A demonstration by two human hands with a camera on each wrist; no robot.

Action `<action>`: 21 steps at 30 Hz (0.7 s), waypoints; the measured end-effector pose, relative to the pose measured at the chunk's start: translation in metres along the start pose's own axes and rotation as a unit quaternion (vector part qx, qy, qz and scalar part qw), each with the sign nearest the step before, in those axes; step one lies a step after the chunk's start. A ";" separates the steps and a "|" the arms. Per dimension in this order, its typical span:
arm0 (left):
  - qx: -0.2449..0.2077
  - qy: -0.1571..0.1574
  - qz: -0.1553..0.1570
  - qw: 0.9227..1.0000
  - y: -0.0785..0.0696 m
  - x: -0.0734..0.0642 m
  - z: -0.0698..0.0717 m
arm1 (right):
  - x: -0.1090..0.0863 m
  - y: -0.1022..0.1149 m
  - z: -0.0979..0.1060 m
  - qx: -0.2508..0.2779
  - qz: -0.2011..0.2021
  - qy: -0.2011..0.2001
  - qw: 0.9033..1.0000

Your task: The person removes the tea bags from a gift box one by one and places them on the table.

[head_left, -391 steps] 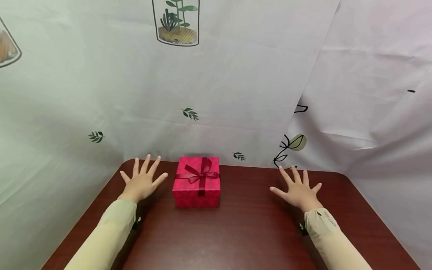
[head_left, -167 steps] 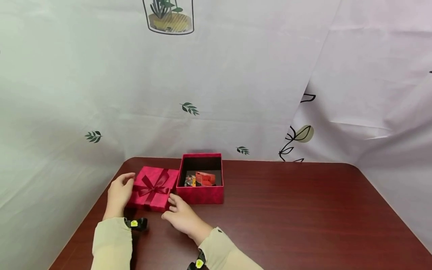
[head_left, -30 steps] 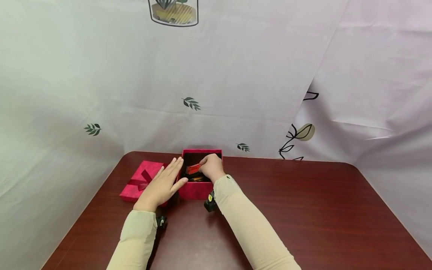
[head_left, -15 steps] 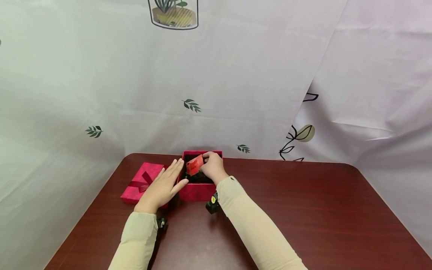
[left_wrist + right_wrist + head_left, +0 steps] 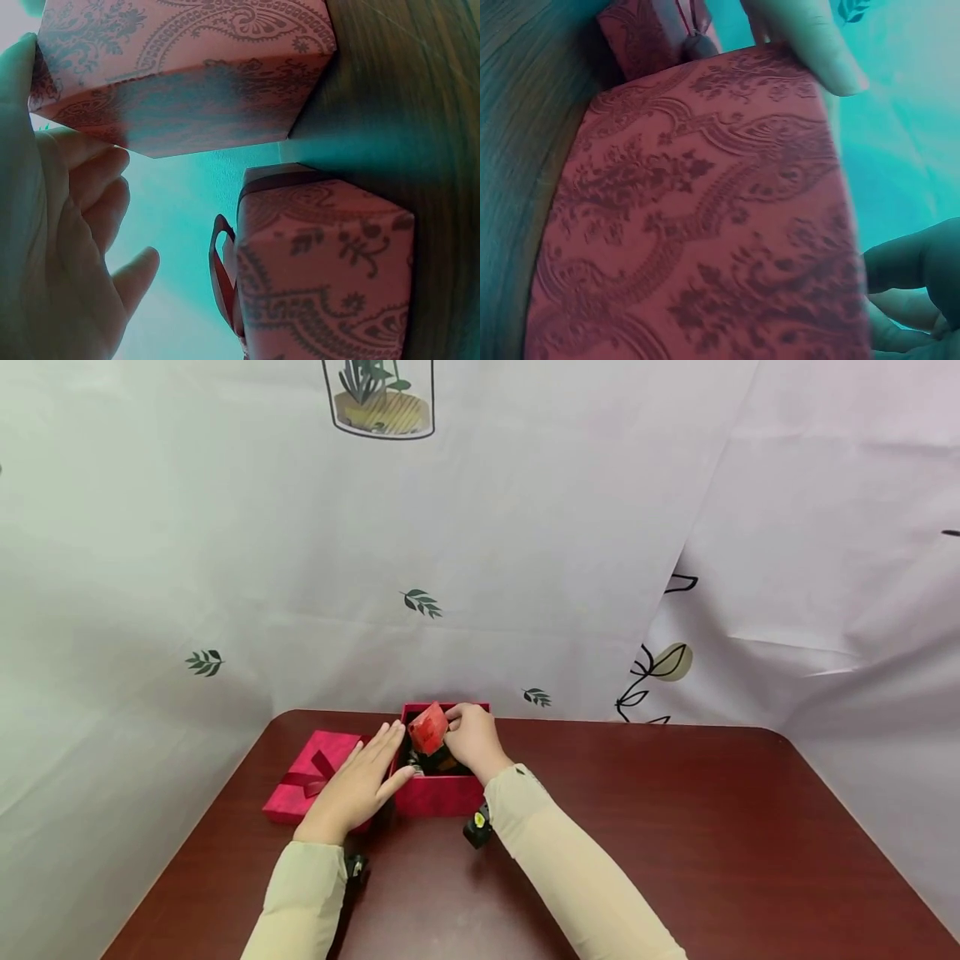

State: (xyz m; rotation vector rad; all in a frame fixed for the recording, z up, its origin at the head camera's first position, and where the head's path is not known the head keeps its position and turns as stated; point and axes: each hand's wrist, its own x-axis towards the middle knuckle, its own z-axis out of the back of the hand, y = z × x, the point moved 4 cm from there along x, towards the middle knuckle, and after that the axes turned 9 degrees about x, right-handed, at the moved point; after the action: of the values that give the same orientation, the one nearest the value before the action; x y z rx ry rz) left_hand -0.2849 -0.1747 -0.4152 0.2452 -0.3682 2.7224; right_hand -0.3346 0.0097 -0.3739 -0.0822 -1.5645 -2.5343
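A red patterned gift box [image 5: 438, 797] stands uncovered near the table's back edge, several small items [image 5: 438, 764] showing dimly inside. My right hand [image 5: 476, 741] reaches over the box and pinches a small flat red packet [image 5: 429, 729], tilted above the opening; its kind is unclear. Beside the left rim is my left hand [image 5: 356, 789], fingers straight, thumb spread. In the left wrist view its fingers [image 5: 97, 180] touch the box's edge. The right wrist view is mostly filled by the box wall [image 5: 697, 210], with my right hand's fingers [image 5: 907, 262] at the rim.
The red lid with a dark ribbon bow [image 5: 318, 768] lies left of the box, partly hidden under my left hand. A brown table [image 5: 637, 827] extends to the right. White patterned cloth [image 5: 525, 543] hangs behind and along the sides.
Earlier, the lid came off and went to the box's left. Over the last second my right hand has raised and tilted the red packet; my left hand has stayed by the rim.
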 end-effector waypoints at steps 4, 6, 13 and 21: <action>0.000 0.000 0.002 1.000 0.000 -0.003 0.000 | -0.006 -0.001 0.010 0.015 0.010 -0.016 1.000; 0.002 0.003 0.004 1.000 0.000 -0.005 -0.001 | -0.010 -0.002 0.017 0.030 0.015 -0.021 0.999; 0.004 0.002 0.004 1.000 0.001 -0.005 0.002 | -0.019 -0.009 0.045 0.126 0.010 -0.042 0.991; 0.006 -0.001 0.001 1.000 0.001 -0.001 0.001 | -0.032 -0.022 0.078 0.248 -0.013 -0.066 0.966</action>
State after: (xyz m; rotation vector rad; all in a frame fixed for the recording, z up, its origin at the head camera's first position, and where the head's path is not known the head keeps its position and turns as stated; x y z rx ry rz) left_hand -0.2842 -0.1759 -0.4142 0.2519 -0.3517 2.7276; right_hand -0.3095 0.0920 -0.3621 -0.1712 -2.2121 -2.1113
